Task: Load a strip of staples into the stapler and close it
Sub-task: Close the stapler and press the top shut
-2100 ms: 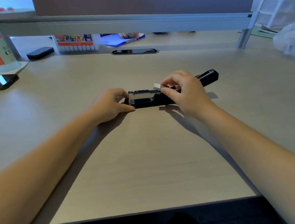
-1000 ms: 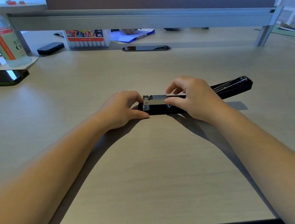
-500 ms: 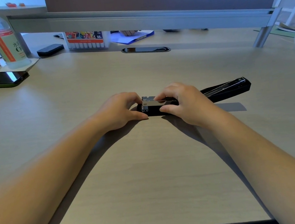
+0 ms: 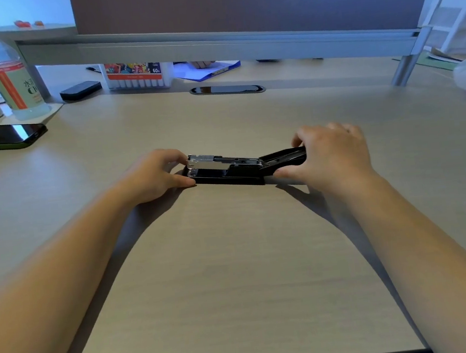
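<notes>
On desk (image 4: pixel 236 263), stapler (image 4: pixel 225 171) lengthwise left-right, both hands' grips grasping its ends.

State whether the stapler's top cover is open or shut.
Open: the stapler's cover is swung back under the right hand, metal magazine exposed.

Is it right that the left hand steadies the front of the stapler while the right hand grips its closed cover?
Not quite. In the head view the left hand does steady the stapler at its front, but the cover under the right hand is open, swung back away from the metal magazine.
</notes>
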